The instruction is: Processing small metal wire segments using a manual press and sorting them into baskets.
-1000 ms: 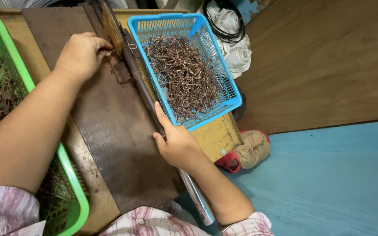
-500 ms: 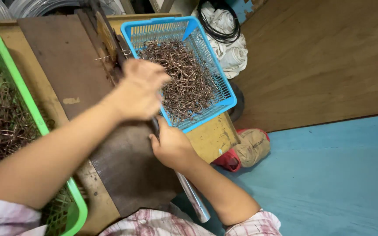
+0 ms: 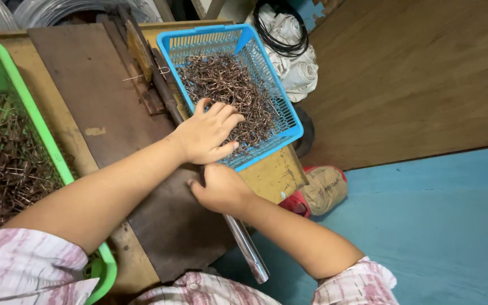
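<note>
Our left hand (image 3: 205, 135) has come across from the dark wooden board (image 3: 86, 85), where it was pinching at the upright block a second ago, and now lies in the blue basket (image 3: 289, 121), fingers spread wide over the heap of bent copper wire pieces (image 3: 221, 85). We cannot tell whether it has hold of any. Our right hand (image 3: 221, 189) stays wrapped around the metal lever (image 3: 247, 248) at the board's edge. The green basket (image 3: 7, 73) of wire pieces sits at our left. So the reach has shifted from the block to the blue basket's heap.
</note>
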